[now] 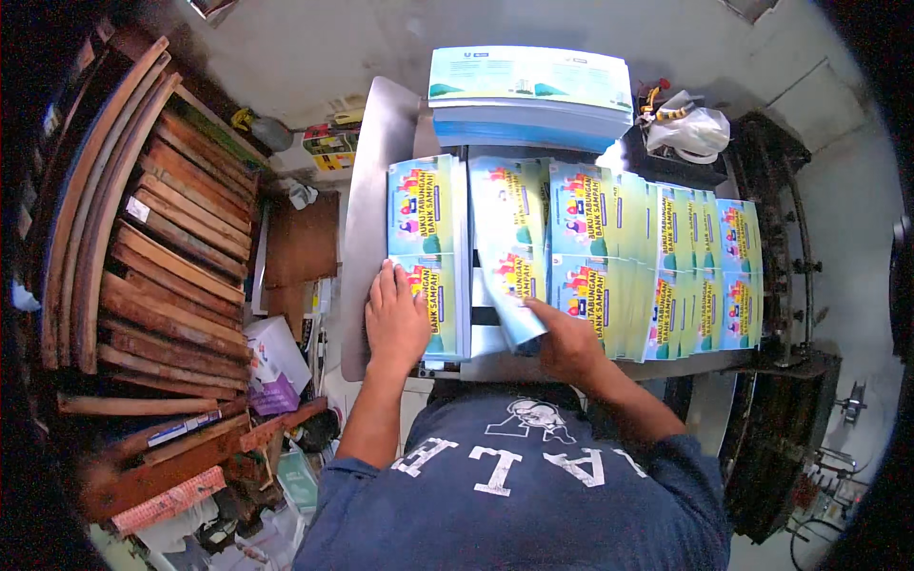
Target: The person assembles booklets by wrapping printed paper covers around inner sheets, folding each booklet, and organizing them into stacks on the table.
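My left hand (395, 309) lies flat with its fingers stretched out on the near left edge of a stack of printed booklet covers (421, 205). The covers are yellow, green and blue with cartoon figures, two designs to a sheet. My right hand (569, 347) grips the near edge of a single printed cover sheet (507, 266), its near corner curled up. That sheet lies between the left stack and a fanned-out row of matching covers (624, 266), which overlap toward the right. My right fingertips are partly hidden behind the curl.
A tall stack of white-and-blue printed sheets (530, 86) stands at the back of the metal table (383, 143). Behind the right end sits a black box with a white plastic bag (687, 133). Wooden slats (181, 257) rise at left; dark machinery (785, 276) stands at right.
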Tool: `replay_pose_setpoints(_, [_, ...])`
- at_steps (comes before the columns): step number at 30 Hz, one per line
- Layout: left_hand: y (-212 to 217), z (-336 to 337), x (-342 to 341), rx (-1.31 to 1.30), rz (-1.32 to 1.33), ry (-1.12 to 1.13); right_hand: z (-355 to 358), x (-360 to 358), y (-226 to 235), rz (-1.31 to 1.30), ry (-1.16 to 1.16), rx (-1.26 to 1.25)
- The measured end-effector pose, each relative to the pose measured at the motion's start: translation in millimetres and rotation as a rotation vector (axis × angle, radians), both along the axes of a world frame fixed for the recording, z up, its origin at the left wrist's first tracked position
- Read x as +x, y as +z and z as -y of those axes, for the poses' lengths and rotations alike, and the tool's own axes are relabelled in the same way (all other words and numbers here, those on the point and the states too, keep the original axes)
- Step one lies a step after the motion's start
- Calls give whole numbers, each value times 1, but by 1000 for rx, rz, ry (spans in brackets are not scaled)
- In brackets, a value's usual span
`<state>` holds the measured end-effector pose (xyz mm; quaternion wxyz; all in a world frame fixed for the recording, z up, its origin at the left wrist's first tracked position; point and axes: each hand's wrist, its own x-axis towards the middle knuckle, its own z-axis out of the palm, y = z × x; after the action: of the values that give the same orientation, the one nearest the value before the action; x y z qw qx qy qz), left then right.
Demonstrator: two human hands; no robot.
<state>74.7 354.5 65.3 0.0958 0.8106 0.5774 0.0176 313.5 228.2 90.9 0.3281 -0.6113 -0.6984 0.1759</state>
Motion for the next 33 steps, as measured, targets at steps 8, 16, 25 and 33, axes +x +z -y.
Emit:
replay_pose_setpoints(8, [49, 13, 83, -420, 855, -56, 38, 17, -14, -257, -178, 235])
replay_pose_setpoints(16, [31, 3, 128, -1092, 1346, 113, 38, 15, -12, -378, 35, 136])
replay_pose_setpoints(25, [34, 11, 120, -1365, 1565, 256, 35, 22, 13, -395, 193, -6])
replay_pose_setpoints(33, [28, 7, 76, -1561, 1975, 273, 1, 37, 33, -421, -174, -216])
